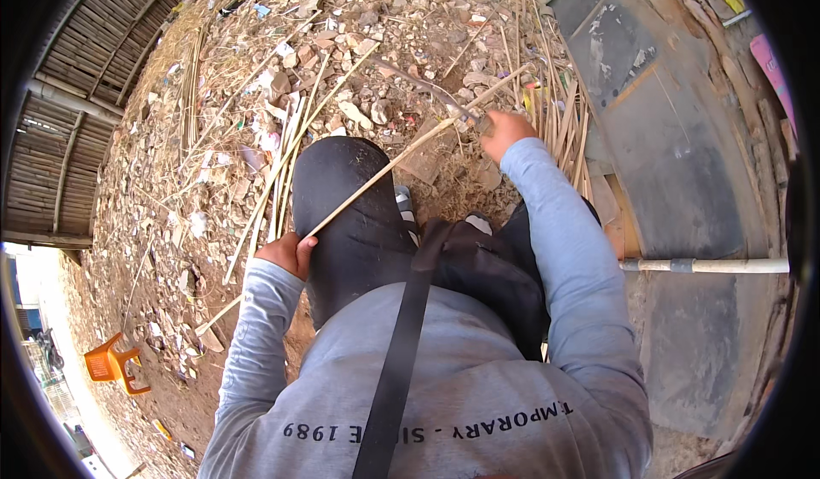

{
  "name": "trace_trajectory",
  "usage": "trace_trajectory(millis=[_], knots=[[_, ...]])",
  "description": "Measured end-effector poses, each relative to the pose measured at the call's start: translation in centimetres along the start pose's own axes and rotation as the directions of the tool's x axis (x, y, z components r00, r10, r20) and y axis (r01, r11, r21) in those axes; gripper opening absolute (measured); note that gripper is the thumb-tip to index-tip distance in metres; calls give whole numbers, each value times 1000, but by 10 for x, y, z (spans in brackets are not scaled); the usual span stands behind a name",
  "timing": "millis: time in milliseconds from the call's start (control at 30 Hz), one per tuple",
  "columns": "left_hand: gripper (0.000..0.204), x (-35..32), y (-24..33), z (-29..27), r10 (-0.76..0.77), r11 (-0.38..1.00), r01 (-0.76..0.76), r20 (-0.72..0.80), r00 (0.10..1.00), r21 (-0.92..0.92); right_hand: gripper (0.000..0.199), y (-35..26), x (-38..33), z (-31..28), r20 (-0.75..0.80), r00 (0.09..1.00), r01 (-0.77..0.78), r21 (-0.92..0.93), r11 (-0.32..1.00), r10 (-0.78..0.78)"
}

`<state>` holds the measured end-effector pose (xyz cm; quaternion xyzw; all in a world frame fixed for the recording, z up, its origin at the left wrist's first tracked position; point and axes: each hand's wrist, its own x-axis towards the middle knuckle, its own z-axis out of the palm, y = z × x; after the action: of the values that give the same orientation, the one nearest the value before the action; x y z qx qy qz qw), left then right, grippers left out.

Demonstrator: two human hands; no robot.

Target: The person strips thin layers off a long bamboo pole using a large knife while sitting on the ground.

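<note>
A long pale bamboo strip (369, 182) runs slantwise across my raised left knee, from low left up to the far right. My left hand (293, 254) is closed around its lower part, beside the knee, and the tail sticks out behind toward the ground. In my right hand (506, 134) is the handle of a knife with a long, dark, slightly curved blade (434, 91). That blade points to the far left and crosses the strip close to my right fist. Whether its edge bites into the strip, I cannot tell.
Several cut bamboo strips (286, 164) lie left of my knee, and another bundle (571, 124) is at the right. Stones and rubble (333, 60) cover the ground. Dark boards (692, 171) and a pale pole (726, 265) flank my right side. An orange plastic chair (107, 363) stands lower left.
</note>
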<state>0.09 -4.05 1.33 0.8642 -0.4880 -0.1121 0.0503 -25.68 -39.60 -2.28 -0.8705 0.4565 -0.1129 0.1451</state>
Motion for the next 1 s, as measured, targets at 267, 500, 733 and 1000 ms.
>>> trace_trajectory(millis=[267, 500, 733, 1000], knots=[[50, -1, 3, 2, -14, 1000, 14, 6, 1000, 8, 41, 12, 4, -11, 128, 977, -181, 54, 982, 173], [53, -5, 2, 1, 7, 1000, -7, -27, 1000, 3, 32, -31, -18, -3, 182, 980, 75, 30, 997, -79], [54, -1, 2, -5, -22, 1000, 21, 32, 999, 22, 37, -7, -7, -4, 4, 1000, -17, 1, 1000, 17], [56, -1, 6, 3, -5, 1000, 4, -35, 999, -18, 35, -24, -11, -16, 245, 968, -62, 26, 998, 54]])
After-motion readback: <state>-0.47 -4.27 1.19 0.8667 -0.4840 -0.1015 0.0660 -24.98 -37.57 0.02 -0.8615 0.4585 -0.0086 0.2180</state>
